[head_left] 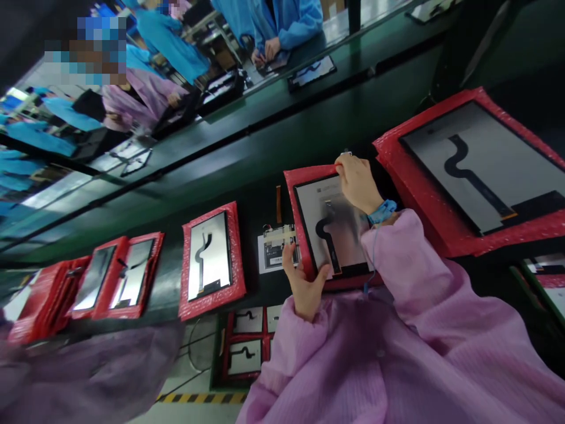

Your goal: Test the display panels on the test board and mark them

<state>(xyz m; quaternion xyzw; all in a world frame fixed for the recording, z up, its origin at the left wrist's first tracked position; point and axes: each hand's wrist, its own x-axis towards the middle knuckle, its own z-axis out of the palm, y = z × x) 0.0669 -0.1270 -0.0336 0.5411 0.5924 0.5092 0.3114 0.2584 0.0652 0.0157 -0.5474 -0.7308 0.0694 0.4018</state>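
A tablet display panel (355,235) lies face down on red bubble wrap (292,184) before me, its silver back and black flex cable (325,231) showing. At its lower left corner is my left hand (306,285), thumb on the panel's edge and index finger reaching up along the left side; the other fingers are partly hidden. My right hand (358,184) is closed at the panel's top edge, with a blue wrist strap (382,212) on that arm. A small shiny piece shows beyond its fingertips, too small to name.
A larger-looking panel (494,159) lies on red wrap at right. To the left are a circuit-board part on a white sheet (263,263), an orange strip (278,203) and another wrapped panel (212,256). Co-workers sit across the dark green line (265,156); a sleeve (97,377) shows lower left.
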